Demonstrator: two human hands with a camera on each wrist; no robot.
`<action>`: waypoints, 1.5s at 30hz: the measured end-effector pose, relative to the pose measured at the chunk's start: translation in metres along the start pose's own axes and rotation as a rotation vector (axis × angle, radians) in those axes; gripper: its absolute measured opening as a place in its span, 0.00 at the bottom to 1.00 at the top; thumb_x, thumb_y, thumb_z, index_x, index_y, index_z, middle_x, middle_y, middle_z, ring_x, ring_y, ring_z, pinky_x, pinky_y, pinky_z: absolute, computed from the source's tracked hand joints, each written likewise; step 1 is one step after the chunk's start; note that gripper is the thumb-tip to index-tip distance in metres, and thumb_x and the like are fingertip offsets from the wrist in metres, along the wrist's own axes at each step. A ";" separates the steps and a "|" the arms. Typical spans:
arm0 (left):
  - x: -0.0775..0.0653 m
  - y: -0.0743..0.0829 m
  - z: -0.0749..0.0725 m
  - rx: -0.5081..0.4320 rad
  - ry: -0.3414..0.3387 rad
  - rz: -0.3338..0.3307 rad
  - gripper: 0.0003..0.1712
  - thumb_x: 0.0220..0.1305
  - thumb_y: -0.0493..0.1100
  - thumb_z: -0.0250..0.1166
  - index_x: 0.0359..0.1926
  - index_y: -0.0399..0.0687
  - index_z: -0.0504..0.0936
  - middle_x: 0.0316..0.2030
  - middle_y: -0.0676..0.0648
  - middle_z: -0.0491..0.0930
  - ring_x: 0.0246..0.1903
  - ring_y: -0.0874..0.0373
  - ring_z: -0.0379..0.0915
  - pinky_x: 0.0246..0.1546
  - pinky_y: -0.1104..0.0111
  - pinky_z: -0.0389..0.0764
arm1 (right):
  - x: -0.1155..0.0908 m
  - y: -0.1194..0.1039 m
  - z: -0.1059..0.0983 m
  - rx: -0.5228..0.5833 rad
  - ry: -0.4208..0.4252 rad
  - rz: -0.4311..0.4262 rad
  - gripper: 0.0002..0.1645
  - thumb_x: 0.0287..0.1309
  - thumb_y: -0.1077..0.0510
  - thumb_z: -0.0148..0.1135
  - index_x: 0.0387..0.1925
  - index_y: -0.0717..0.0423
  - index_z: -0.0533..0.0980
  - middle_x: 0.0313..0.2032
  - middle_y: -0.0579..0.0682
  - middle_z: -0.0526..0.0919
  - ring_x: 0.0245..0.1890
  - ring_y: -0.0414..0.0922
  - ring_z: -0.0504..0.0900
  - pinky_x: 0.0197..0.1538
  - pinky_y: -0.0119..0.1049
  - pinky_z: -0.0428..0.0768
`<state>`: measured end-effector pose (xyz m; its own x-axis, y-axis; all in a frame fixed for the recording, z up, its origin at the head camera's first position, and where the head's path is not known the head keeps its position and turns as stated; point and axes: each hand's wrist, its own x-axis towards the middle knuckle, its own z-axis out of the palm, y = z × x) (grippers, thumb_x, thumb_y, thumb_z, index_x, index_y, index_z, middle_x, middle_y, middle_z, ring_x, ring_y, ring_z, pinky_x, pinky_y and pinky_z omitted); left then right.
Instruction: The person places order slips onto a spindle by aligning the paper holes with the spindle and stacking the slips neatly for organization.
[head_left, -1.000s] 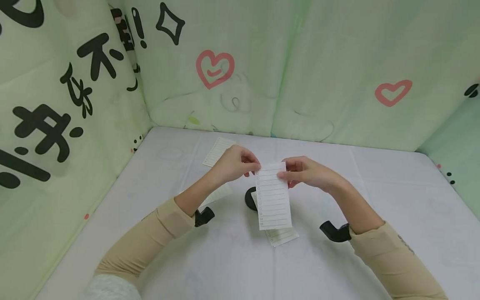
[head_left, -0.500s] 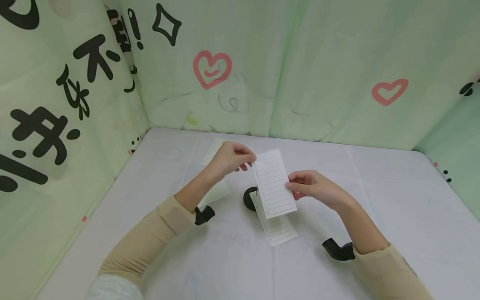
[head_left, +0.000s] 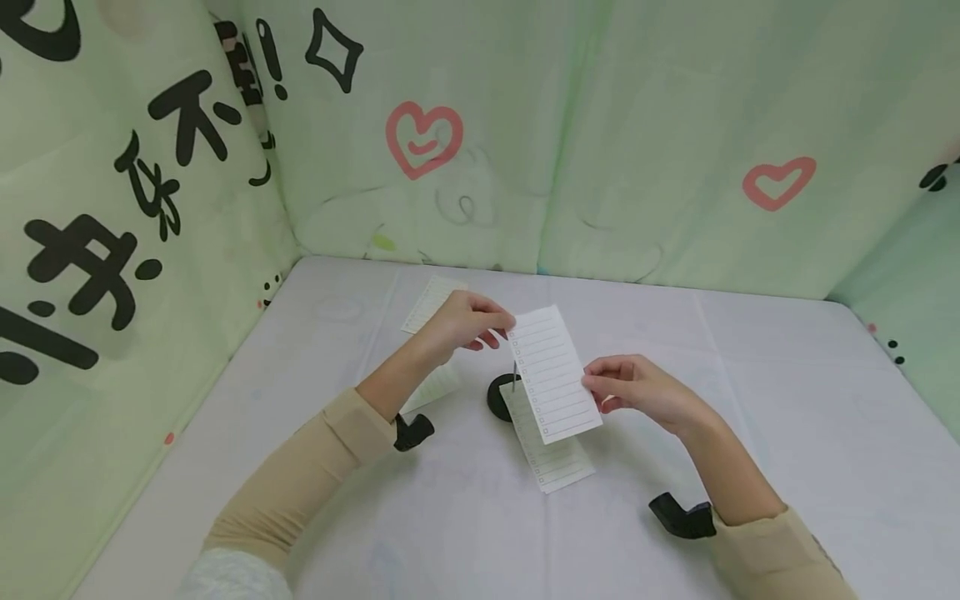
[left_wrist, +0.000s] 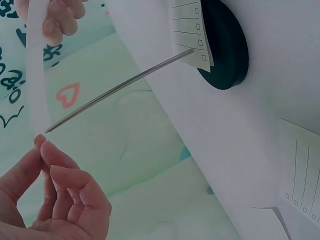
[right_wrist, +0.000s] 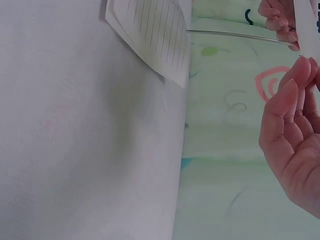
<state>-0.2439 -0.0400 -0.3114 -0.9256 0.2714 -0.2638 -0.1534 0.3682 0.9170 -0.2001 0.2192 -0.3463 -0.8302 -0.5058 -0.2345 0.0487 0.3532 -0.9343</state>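
Note:
My left hand (head_left: 467, 321) pinches the upper left corner of a lined checklist slip (head_left: 555, 375). Lower down, my right hand (head_left: 647, 387) pinches the slip's right edge. The slip tilts in the air above a bill spike, whose black round base (head_left: 498, 400) stands on the table. In the left wrist view the thin metal rod (left_wrist: 120, 90) rises from the base, its pointed tip right at the slip's edge beside my left fingertips (left_wrist: 40, 140). Low on the rod, other slips (head_left: 553, 467) are pierced near one end and reach toward the front.
Behind my left forearm, more lined slips lie on the white-covered table: one stack (head_left: 429, 307) farther back and another slip (head_left: 435, 387) nearer, both partly hidden by the arm. Printed pale green curtains (head_left: 645, 125) enclose the back and sides.
My right hand has slid down and to the right along the slip's edge. The slip, nearly straight before, now slants with its lower end to the right. My left hand has barely moved.

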 end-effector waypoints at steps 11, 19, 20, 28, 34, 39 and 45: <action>0.007 -0.006 0.002 -0.011 -0.011 -0.013 0.11 0.60 0.43 0.61 0.40 0.41 0.82 0.30 0.48 0.80 0.35 0.49 0.79 0.34 0.67 0.74 | 0.004 0.005 0.000 -0.003 0.011 0.026 0.21 0.61 0.55 0.56 0.44 0.72 0.71 0.30 0.48 0.80 0.30 0.42 0.76 0.37 0.34 0.77; 0.008 -0.008 0.001 -0.013 -0.043 -0.010 0.11 0.60 0.42 0.61 0.41 0.40 0.81 0.30 0.48 0.80 0.34 0.50 0.79 0.35 0.67 0.74 | 0.005 0.008 0.001 0.026 -0.005 0.025 0.16 0.61 0.57 0.56 0.42 0.68 0.72 0.28 0.46 0.80 0.29 0.40 0.76 0.37 0.34 0.77; 0.007 -0.008 0.000 -0.008 -0.047 -0.009 0.11 0.61 0.42 0.61 0.41 0.40 0.81 0.30 0.48 0.80 0.33 0.51 0.79 0.33 0.68 0.74 | 0.005 0.008 0.001 0.029 -0.010 0.021 0.16 0.61 0.57 0.56 0.41 0.68 0.72 0.28 0.46 0.79 0.29 0.40 0.76 0.36 0.34 0.76; 0.006 -0.010 0.000 -0.005 -0.072 -0.016 0.12 0.61 0.42 0.60 0.42 0.40 0.81 0.31 0.47 0.80 0.36 0.49 0.79 0.37 0.66 0.74 | 0.004 0.007 0.002 0.010 -0.024 0.023 0.17 0.60 0.55 0.57 0.41 0.68 0.72 0.28 0.46 0.79 0.29 0.41 0.76 0.37 0.33 0.76; 0.008 -0.013 0.000 -0.009 -0.074 0.000 0.12 0.61 0.42 0.61 0.42 0.40 0.81 0.30 0.48 0.80 0.35 0.50 0.79 0.37 0.65 0.74 | 0.005 0.009 0.001 -0.003 -0.021 0.031 0.19 0.60 0.54 0.57 0.42 0.70 0.72 0.29 0.47 0.79 0.30 0.42 0.76 0.37 0.34 0.76; 0.008 -0.015 0.001 -0.018 -0.075 0.012 0.12 0.61 0.42 0.61 0.42 0.39 0.81 0.30 0.48 0.80 0.29 0.57 0.77 0.42 0.60 0.74 | 0.006 0.012 0.001 -0.004 -0.020 0.032 0.19 0.60 0.54 0.57 0.42 0.69 0.72 0.29 0.46 0.79 0.30 0.41 0.76 0.37 0.34 0.76; 0.010 -0.017 0.003 -0.012 -0.070 0.030 0.12 0.61 0.43 0.61 0.41 0.40 0.81 0.31 0.48 0.80 0.30 0.56 0.77 0.37 0.64 0.74 | 0.009 0.015 0.001 -0.001 -0.014 0.031 0.18 0.60 0.54 0.57 0.41 0.67 0.73 0.27 0.46 0.79 0.29 0.41 0.75 0.36 0.34 0.75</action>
<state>-0.2493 -0.0415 -0.3305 -0.9034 0.3440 -0.2559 -0.1302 0.3484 0.9283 -0.2060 0.2191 -0.3625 -0.8204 -0.5054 -0.2674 0.0739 0.3700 -0.9261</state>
